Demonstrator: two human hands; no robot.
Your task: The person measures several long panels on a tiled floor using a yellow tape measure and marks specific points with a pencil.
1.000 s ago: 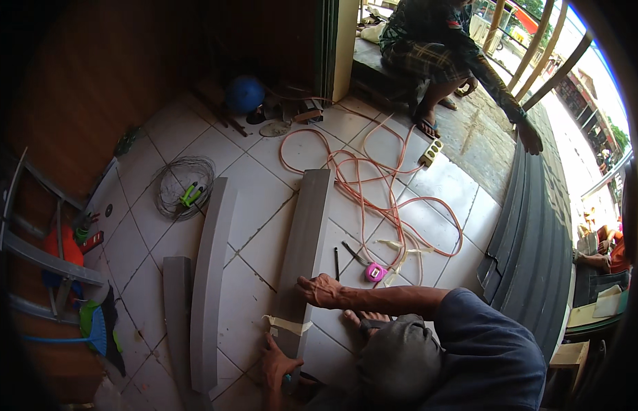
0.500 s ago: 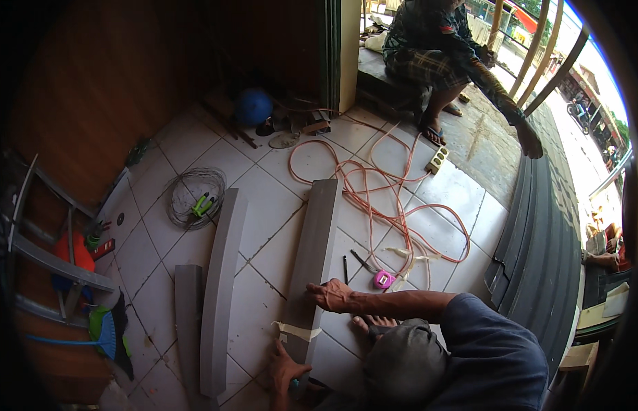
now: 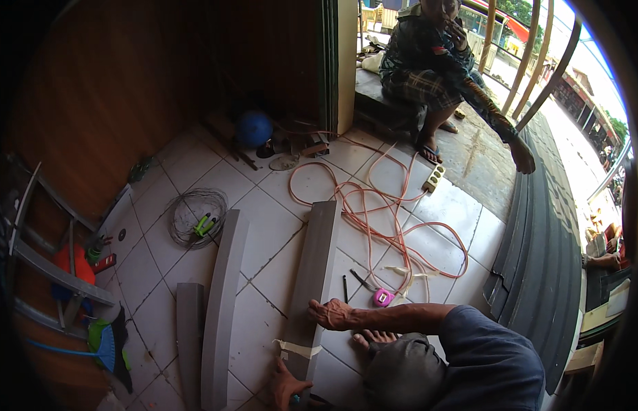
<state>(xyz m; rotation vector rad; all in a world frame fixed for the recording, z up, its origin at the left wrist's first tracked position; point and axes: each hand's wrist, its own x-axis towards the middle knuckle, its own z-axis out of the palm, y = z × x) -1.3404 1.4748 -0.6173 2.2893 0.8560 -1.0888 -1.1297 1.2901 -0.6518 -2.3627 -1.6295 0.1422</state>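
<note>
A long grey bar [image 3: 312, 253] with a box-like profile lies on the tiled floor, running away from me. A cream strip of tape [image 3: 298, 349] crosses its near part. My right hand [image 3: 330, 314] grips the bar's right side, fingers curled over its top face. Just nearer than the tape, my left hand [image 3: 287, 385] holds the bar's left edge, its thumb lying over the top. A small teal thing [image 3: 294, 399] shows beside that thumb; its kind is hidden. Two more grey bars, one long [image 3: 223, 308] and one shorter [image 3: 189, 342], lie to the left.
An orange extension cord [image 3: 367, 212] lies looped ahead, with a socket block [image 3: 433, 178]. Nearby are a pink tape measure [image 3: 383, 297], wire coil [image 3: 189, 233] and green-handled pliers [image 3: 204, 225]. Ladder [image 3: 65, 274] stands left, dark corrugated sheets [image 3: 531, 274] right. Another person [image 3: 428, 75] sits at the doorway.
My view has tilted up slightly, so the scene sits lower. Both my hands stay on the bar. The seated person's one hand has risen to the head.
</note>
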